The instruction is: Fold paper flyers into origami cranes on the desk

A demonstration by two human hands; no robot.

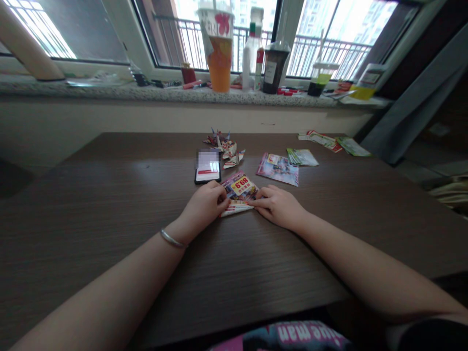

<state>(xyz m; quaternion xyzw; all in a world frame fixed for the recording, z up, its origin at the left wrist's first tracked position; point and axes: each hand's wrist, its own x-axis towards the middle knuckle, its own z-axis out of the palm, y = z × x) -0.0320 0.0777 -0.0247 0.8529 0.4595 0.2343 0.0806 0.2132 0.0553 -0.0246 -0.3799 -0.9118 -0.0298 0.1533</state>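
A colourful printed paper sheet [239, 190] lies on the dark wooden table [109, 204] with its near edge folded up. My left hand [203, 204], a bracelet on its wrist, pinches the sheet's left side with curled fingers. On the folded edge's right end my right hand [280, 204] presses with its fingers closed together. Both hands touch the paper from opposite sides.
A phone [207, 168] lies just beyond the sheet. Behind it sits a pile of folded paper cranes [224, 146]. More flyers [278, 168] and a stack [302, 157] lie to the right. Drink cups [219, 48] and bottles [253, 53] line the windowsill.
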